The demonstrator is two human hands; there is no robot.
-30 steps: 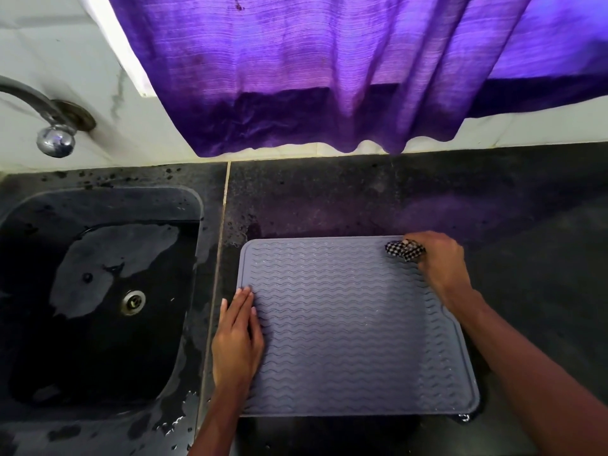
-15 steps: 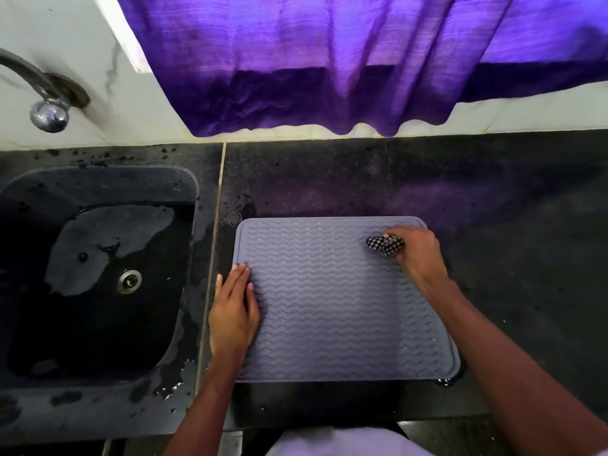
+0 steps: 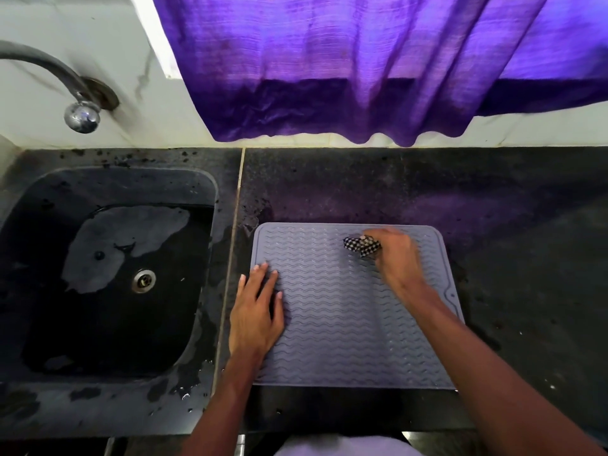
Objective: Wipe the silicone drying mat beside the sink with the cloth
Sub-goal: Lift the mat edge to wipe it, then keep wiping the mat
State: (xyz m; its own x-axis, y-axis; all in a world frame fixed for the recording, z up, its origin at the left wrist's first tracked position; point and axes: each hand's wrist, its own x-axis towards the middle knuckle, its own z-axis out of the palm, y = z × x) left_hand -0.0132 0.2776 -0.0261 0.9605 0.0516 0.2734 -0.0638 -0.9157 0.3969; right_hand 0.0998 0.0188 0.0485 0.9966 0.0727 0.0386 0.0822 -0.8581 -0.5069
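Silicone drying mat (image 3: pixel 345 330): grey, wavy ribs, raised rim, lying flat on the dark stone bench (image 3: pixel 477 199), just right of the sink (image 3: pixel 210 195), near edge close to the bench front. Left hand (image 3: pixel 255 312) lies flat on the mat's left edge, palm down, fingers straight and pointing away from the person, nothing held; its outer side overlaps the rim onto the bench. Right hand (image 3: pixel 396 258) is on the far half of the mat, right of centre, motion-blurred. Its fingers are curled round a bunched black-and-white checked cloth (image 3: pixel 362 246), which sticks out to the left of the hand and touches the ribs. Can't tell how much cloth is inside the hand. Both forearms come in from the bottom of view, the right one crossing the mat's near right part. Sink is black, with a patch of water beside the metal drain (image 3: pixel 143 280) and droplets on its front rim. Pale seam strip (image 3: pixel 234 245) runs between sink slab and bench slab, just left of the mat. Tap (image 3: pixel 46 62) curves in at top left against the white wall, chrome knob (image 3: pixel 82 116) at its base. Purple curtain (image 3: pixel 329 70) hangs behind, hem just above the bench's back edge.
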